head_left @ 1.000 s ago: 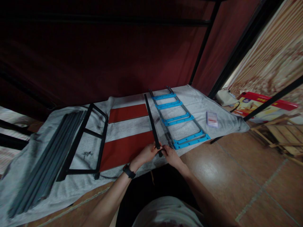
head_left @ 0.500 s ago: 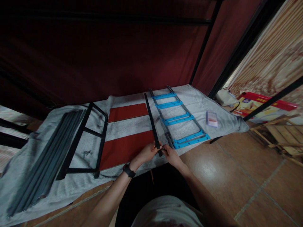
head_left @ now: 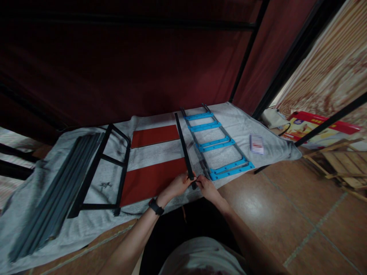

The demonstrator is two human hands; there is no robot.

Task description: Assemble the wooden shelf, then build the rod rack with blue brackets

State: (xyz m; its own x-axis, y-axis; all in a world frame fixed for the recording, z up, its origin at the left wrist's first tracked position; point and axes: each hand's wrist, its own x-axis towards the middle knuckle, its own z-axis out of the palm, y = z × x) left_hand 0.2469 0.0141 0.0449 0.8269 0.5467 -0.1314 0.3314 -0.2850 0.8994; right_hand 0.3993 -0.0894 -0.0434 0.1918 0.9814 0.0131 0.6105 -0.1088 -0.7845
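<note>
A long black metal bar (head_left: 182,145) lies on a grey cloth (head_left: 160,154), running away from me. My left hand (head_left: 177,186), with a black watch on the wrist, grips the bar's near end from the left. Fingers of my right hand (head_left: 207,187) pinch the same end from the right; whether something small sits between them is too dark to tell. Two red panels (head_left: 151,179) lie just left of the bar. A frame with blue cross plates (head_left: 219,144) lies just right of it.
A black tube frame (head_left: 99,172) and a bundle of grey strips (head_left: 54,194) lie on the cloth at left. A small packet (head_left: 257,144) rests at right. A dark red fabric wall with black poles stands behind. Tiled floor, a red box (head_left: 318,128) and wooden slats are at right.
</note>
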